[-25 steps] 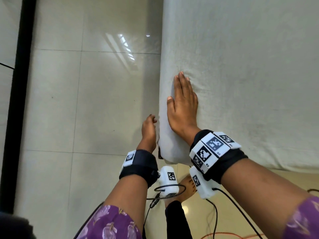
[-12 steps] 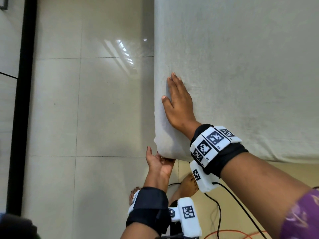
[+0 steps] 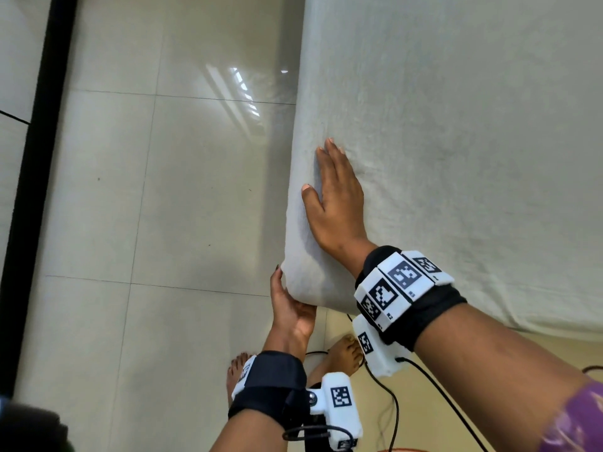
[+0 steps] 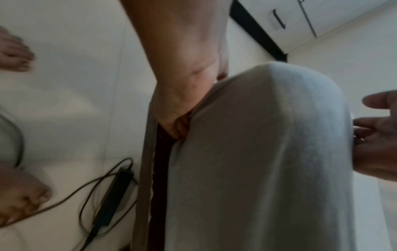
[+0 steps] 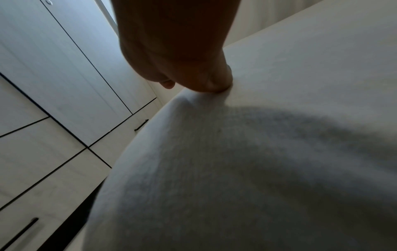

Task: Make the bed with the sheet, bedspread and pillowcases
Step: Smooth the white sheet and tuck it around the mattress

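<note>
Sheet (image 3: pixel 456 158) corner, R hand (image 3: pixel 336 203) flat on top, L hand (image 3: pixel 290 308) fingers tucked under w/ fabric

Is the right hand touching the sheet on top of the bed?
Touching. The head view shows the right hand lying flat on the sheet near the corner, no gap beneath it.
</note>
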